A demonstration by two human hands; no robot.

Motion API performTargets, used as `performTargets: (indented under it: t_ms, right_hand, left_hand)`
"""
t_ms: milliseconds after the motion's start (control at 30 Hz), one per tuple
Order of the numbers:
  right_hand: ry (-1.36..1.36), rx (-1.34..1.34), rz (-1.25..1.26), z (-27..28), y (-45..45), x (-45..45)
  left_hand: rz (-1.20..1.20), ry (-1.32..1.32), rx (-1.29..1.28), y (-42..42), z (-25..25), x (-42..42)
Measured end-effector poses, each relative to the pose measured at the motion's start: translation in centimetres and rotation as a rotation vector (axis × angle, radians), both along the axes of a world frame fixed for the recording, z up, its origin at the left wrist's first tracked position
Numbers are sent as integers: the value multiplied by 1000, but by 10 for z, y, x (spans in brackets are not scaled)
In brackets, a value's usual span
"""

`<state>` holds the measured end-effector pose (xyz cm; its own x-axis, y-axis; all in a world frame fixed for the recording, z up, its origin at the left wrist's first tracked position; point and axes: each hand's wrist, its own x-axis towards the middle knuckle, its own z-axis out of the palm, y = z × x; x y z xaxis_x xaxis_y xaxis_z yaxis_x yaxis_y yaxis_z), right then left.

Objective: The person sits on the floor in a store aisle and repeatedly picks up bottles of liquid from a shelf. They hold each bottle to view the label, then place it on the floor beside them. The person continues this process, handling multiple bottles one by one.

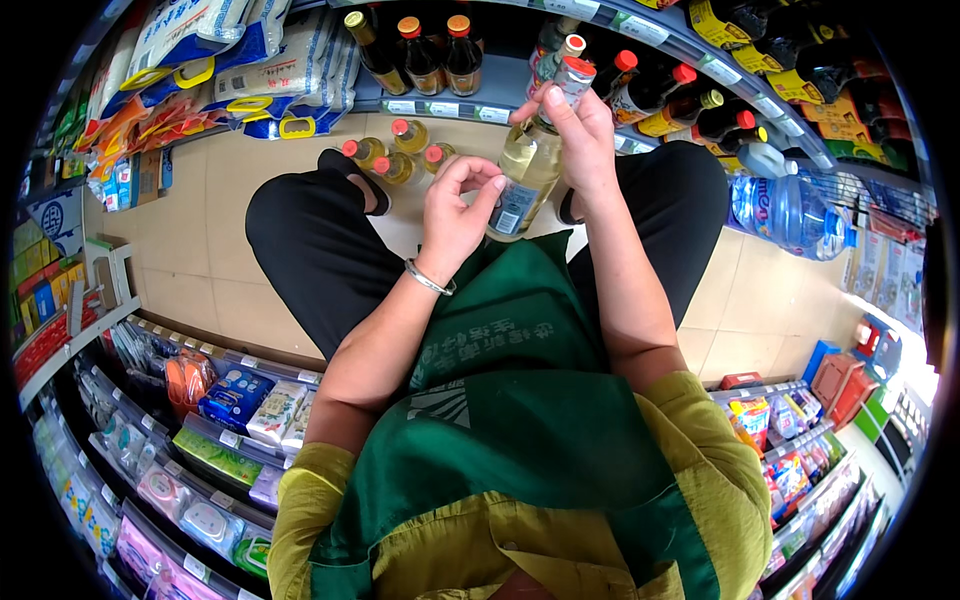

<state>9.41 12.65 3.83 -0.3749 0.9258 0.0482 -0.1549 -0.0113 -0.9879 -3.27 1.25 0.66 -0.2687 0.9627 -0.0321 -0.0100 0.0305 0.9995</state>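
A clear glass bottle of pale yellow liquid, with a red cap and a blue-grey label, leans upright between my knees. My right hand grips it around the neck, the thumb lying just below the cap. Beside the label is my left hand, its fingers curled and the thumb tip close to the index finger. Whether those fingertips pinch anything at the label's edge cannot be made out. Several similar red-capped bottles stand on the tiled floor beyond my left hand.
Ahead, a shelf carries dark sauce bottles. White bagged goods with yellow handles are stacked at left. A large blue-tinted water bottle lies by my right knee. Behind me are shelves with tissue packs and other packaged goods.
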Motion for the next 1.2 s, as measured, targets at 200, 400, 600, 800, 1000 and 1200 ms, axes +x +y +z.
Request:
performTargets:
  t_ms: [200,400,600,800,1000,1200]
  right_hand:
    - [-3,-16,2,2,-1,-1]
    - [1,12,1,3,-2,-1]
    - [11,-5,30,6,-3,0]
    - [129,-92,43,1,-4,1]
    - [292,-273,90,5,-7,2]
    - [332,-319,87,4,-4,2]
  left_hand:
    - [-32,77,-16,1,0,0]
    - [-54,-9,-12,1,-4,0]
    - [-123,-120,-67,1,-8,-6]
    - [-156,-120,-98,3,-1,-10]
    - [-126,-123,-171,3,4,-15]
    - [-119,-343,-132,3,13,-13]
